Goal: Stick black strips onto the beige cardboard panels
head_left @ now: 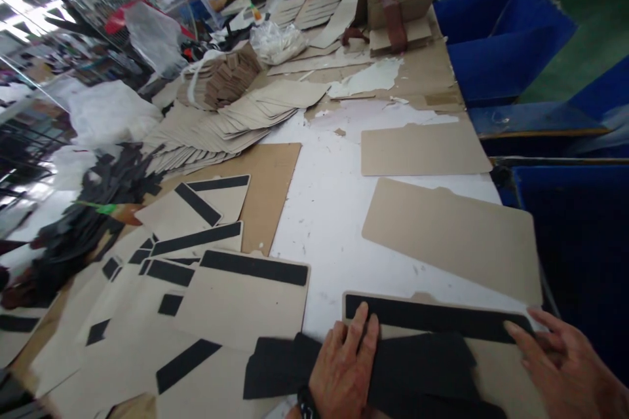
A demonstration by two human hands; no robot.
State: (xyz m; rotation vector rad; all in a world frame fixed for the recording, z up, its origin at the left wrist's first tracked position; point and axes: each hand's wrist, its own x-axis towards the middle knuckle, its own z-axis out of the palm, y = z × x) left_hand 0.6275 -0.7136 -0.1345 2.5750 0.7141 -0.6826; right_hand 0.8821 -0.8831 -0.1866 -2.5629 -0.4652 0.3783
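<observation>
Two hands flat, fingers spread, gripping nothing: left hand (pixel 346 366) and right hand (pixel 560 357) press the ends of a black strip (pixel 432 317) onto a tan card panel (pixel 511 373) at the worktop's (pixel 329 209) near edge, seemingly to seat it.

Up and left of the grip, fanned tan card stacks (pixel 230 124); far right, blue bins (pixel 501 39); farther left, black scraps (pixel 98 209).

left hand (pixel 344 366) and right hand (pixel 565 360) pressing black strip (pixel 432 317), card (pixel 491 366)
</observation>
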